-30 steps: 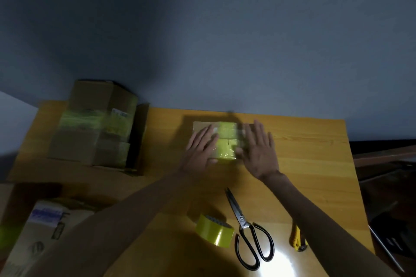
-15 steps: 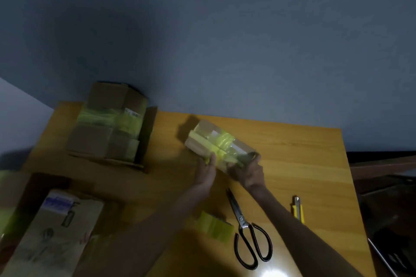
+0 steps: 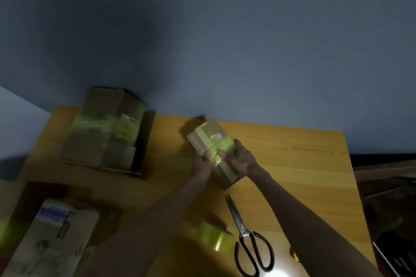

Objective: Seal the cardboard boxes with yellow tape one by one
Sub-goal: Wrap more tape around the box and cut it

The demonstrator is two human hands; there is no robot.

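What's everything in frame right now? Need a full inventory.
small box: one, brown with yellow tape, tilted in both hands over table middle
box pile: count unclear, brown with yellow tape, table's back left
printed box: one, brown with blue label, lower left, off table
tape roll: one, yellow, near edge
scissors: one, black handles, right of tape roll
table: one, light wood
left hand: one, fingers curled on small box
right hand: one, fingers curled on small box
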